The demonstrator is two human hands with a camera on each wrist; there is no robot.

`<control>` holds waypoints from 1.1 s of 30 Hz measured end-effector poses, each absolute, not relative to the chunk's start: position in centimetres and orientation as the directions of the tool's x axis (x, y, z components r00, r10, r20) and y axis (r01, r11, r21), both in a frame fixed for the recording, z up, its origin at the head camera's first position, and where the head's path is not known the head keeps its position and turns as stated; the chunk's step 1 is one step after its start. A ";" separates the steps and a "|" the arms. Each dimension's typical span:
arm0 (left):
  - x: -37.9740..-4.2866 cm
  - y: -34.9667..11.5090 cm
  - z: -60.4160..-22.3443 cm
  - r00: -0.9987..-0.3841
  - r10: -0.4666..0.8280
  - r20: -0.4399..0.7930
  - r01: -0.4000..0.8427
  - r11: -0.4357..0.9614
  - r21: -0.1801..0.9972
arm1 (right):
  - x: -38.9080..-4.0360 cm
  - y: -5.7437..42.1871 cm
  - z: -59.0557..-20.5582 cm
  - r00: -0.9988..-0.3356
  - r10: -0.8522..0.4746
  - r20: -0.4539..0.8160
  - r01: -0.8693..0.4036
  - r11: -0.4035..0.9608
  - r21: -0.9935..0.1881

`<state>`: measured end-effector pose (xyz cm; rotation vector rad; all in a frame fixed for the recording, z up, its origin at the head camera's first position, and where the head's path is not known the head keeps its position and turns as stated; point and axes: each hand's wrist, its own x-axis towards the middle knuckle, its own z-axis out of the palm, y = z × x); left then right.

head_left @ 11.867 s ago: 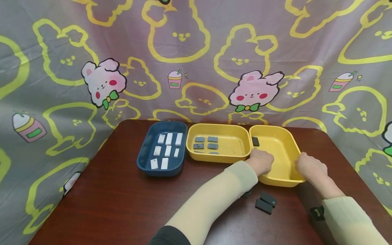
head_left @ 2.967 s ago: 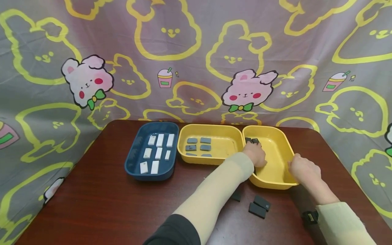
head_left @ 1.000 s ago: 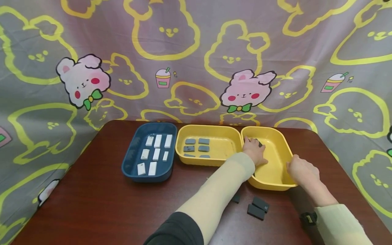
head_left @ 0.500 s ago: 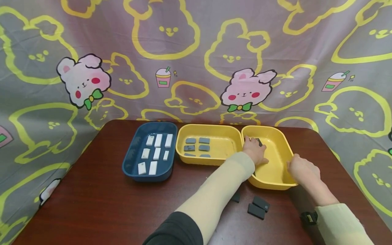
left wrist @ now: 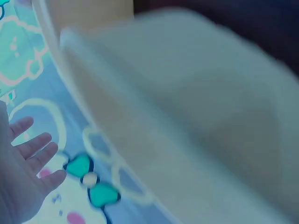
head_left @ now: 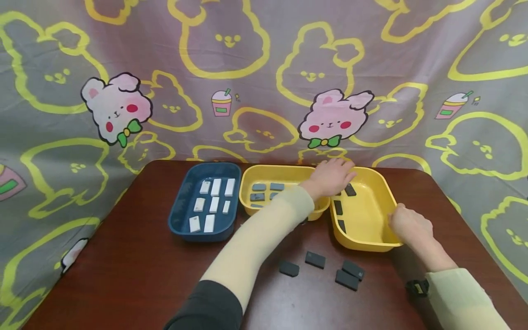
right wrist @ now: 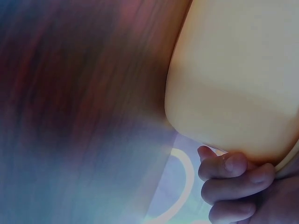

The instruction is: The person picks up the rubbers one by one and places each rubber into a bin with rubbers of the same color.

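Observation:
My left hand (head_left: 331,178) hovers with its fingers spread over the adjoining rims of two yellow bins; in the left wrist view the open palm and fingers (left wrist: 39,151) hold nothing. Below and right of it, several flat black rectangular blocks (head_left: 338,207) lie along the left side of the right-hand yellow bin (head_left: 371,215). My right hand (head_left: 412,225) grips that bin's right rim, its fingers (right wrist: 238,184) curled against the outer wall in the right wrist view. More black blocks (head_left: 315,259) lie on the table in front of the bin, two of them touching.
A middle yellow bin (head_left: 264,211) holds grey blocks (head_left: 259,187), partly hidden by my left forearm. Left of it, a blue bin (head_left: 177,220) holds several white blocks (head_left: 214,205) in rows. A patterned curtain (head_left: 264,82) hangs behind the brown table (head_left: 136,256).
My left hand has lifted out of the right yellow bin, up and left, uncovering black blocks there. More black blocks lie inside than at first. My right hand stays on the rim.

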<state>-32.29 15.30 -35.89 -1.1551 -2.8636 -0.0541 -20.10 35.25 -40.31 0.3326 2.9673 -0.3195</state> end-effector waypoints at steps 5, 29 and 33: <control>-32.7 12.0 -33.9 -0.663 0.746 0.066 0.747 0.664 0.002 | -20.0 35.7 -40.2 -0.971 0.190 -0.147 0.217 0.956 -0.196; -18.1 0.4 -39.7 -0.569 0.821 -0.059 0.813 0.549 -0.194 | -20.0 35.6 -40.3 -0.971 0.180 -0.160 0.210 0.958 -0.197; -16.8 0.7 -40.6 -0.616 0.782 -0.096 0.769 0.571 -0.286 | -20.0 35.5 -40.2 -0.972 0.172 -0.160 0.202 0.960 -0.196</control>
